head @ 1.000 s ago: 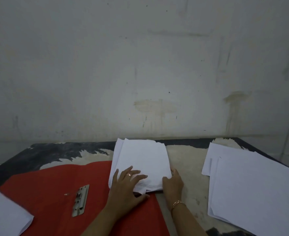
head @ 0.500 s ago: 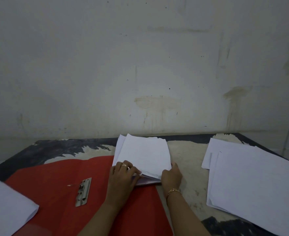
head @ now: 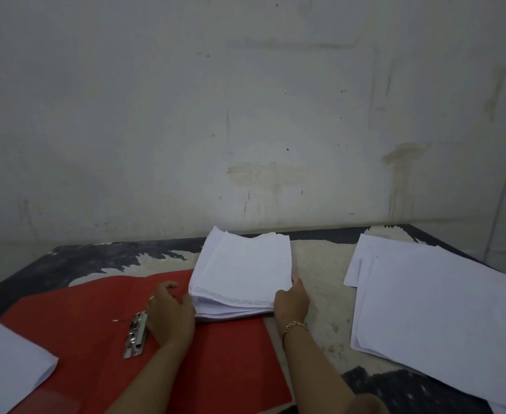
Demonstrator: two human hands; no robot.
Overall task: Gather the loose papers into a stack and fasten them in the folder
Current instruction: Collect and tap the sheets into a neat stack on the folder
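A thick stack of white papers [head: 242, 273] lies partly on the right half of an open red folder [head: 81, 324], its far end over the table. A metal clip fastener [head: 135, 333] sits at the folder's middle fold. My left hand [head: 171, 315], wearing a ring, rests on the folder against the stack's left near edge with loosely curved fingers. My right hand [head: 292, 303], with a gold bracelet at the wrist, holds the stack's right near corner, thumb up along the side; its fingers are hidden under the paper.
More loose white sheets [head: 439, 309] are spread at the right of the dark patterned table [head: 96, 258]. Another white sheet [head: 7, 363] overlaps the folder's left near corner. A stained wall stands right behind the table's far edge.
My left hand has come off the top of the stack's near edge and moved left to its side. The right hand stays at the right corner. The stack's near edge looks more even.
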